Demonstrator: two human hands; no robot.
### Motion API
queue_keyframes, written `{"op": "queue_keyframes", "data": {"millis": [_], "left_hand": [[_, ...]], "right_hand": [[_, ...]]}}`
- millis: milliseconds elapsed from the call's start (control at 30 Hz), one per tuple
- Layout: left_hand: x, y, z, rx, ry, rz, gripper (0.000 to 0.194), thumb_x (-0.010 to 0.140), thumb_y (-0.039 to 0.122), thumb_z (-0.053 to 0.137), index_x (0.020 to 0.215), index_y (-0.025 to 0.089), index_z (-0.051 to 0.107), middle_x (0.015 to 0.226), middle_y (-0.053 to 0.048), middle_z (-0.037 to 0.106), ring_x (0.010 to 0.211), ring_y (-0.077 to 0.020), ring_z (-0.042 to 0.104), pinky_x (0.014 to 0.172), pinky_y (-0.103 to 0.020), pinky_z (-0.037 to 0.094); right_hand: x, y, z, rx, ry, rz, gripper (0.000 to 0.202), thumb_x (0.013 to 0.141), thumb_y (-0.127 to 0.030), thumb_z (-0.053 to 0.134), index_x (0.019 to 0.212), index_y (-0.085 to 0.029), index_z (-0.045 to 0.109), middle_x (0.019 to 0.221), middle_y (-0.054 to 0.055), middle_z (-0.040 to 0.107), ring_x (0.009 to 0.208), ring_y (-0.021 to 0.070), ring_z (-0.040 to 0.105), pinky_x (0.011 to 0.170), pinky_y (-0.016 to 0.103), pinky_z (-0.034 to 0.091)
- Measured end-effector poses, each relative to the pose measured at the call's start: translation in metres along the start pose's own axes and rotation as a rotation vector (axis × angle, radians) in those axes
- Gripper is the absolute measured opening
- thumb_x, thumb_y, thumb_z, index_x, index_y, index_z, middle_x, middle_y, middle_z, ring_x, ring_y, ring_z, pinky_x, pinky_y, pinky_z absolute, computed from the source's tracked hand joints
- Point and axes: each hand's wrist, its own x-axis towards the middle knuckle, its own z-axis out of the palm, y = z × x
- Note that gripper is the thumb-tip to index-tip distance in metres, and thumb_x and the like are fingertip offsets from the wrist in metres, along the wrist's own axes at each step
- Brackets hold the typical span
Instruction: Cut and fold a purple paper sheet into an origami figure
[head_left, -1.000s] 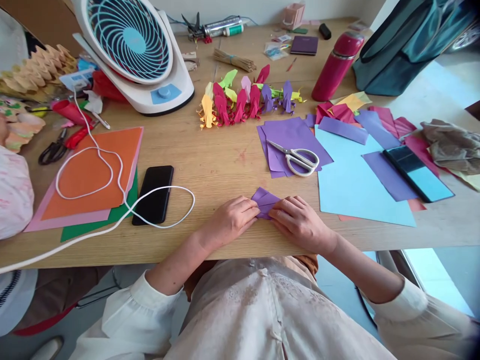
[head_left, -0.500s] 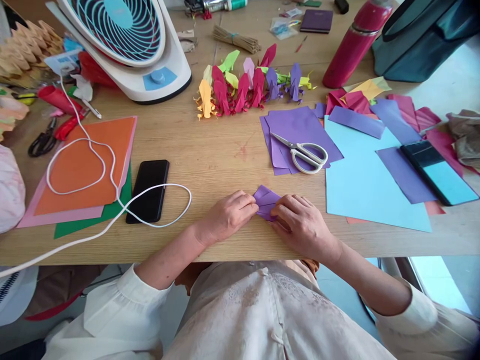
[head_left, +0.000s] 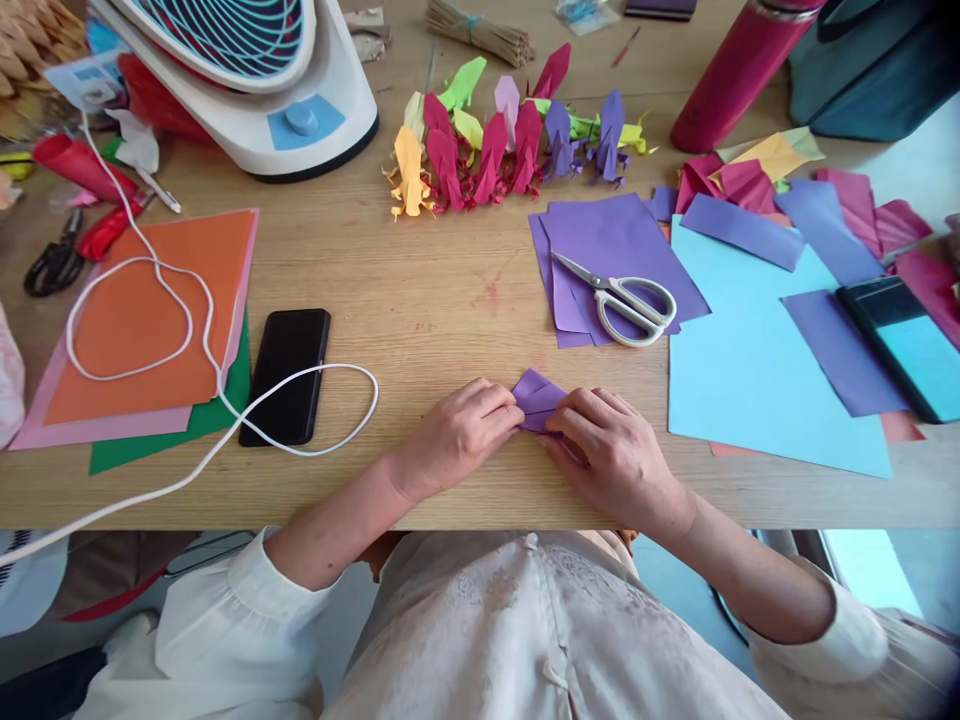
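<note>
A small folded piece of purple paper (head_left: 538, 394) lies between my hands near the table's front edge, with crease lines on its upper face. My left hand (head_left: 474, 428) pinches its left corner, fingers closed. On the opposite side my right hand (head_left: 611, 445) grips the right edge, fingertips pressed together, partly hiding the paper. Beyond them, scissors with white handles (head_left: 634, 308) rest on a stack of purple sheets (head_left: 611, 225). Folded paper figures (head_left: 491, 160) in yellow, red, pink, green and purple stand in a group farther back.
A fan (head_left: 300, 125) stands at the back left. Its neighbours are orange sheets (head_left: 150, 340), a black phone (head_left: 289, 375) and a white cable (head_left: 187, 480). To the right lie a light blue sheet (head_left: 750, 370), another phone (head_left: 896, 350), purple scraps and a red bottle (head_left: 739, 80).
The view has tilted down and come slightly closer, so the table's things shift in the picture. Both hands keep their hold on the purple paper, with hardly any visible movement.
</note>
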Motion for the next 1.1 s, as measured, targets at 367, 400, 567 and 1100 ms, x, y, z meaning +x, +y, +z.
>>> {"op": "queue_keyframes", "data": {"millis": [367, 400, 567, 1100], "left_hand": [[-0.001, -0.010, -0.009, -0.117, -0.075, -0.120, 0.012, 0.099, 0.021, 0.054, 0.093, 0.017, 0.064, 0.091, -0.004, 0.062, 0.090, -0.0167, 0.057, 0.087, -0.032, 0.044], [-0.001, -0.011, -0.011, -0.111, -0.092, -0.126, 0.012, 0.099, 0.021, 0.054, 0.092, 0.017, 0.064, 0.090, -0.003, 0.062, 0.089, -0.0165, 0.056, 0.087, -0.032, 0.043], [0.003, -0.014, -0.016, -0.090, -0.148, -0.156, 0.017, 0.098, 0.026, 0.056, 0.085, 0.017, 0.061, 0.086, -0.002, 0.060, 0.081, -0.0160, 0.054, 0.080, -0.032, 0.040], [0.006, -0.014, -0.022, -0.228, -0.170, -0.245, 0.015, 0.098, 0.012, 0.047, 0.092, 0.018, 0.060, 0.090, 0.000, 0.065, 0.087, -0.0147, 0.059, 0.084, -0.032, 0.039]], "right_hand": [[0.006, 0.002, -0.003, 0.085, -0.059, 0.107, 0.011, 0.095, -0.021, 0.055, 0.085, -0.019, 0.060, 0.083, 0.004, 0.058, 0.076, 0.0183, 0.053, 0.070, 0.033, 0.041], [0.006, 0.002, -0.003, 0.088, -0.062, 0.116, 0.011, 0.095, -0.021, 0.056, 0.085, -0.019, 0.060, 0.083, 0.004, 0.058, 0.076, 0.0184, 0.053, 0.070, 0.033, 0.041], [0.008, 0.002, -0.003, 0.100, -0.095, 0.149, 0.011, 0.094, -0.022, 0.055, 0.084, -0.020, 0.058, 0.083, 0.004, 0.056, 0.077, 0.0189, 0.054, 0.071, 0.033, 0.040], [0.006, 0.006, -0.004, 0.118, -0.123, 0.085, 0.013, 0.092, -0.028, 0.061, 0.082, -0.021, 0.058, 0.085, 0.005, 0.057, 0.077, 0.0193, 0.050, 0.072, 0.035, 0.038]]}}
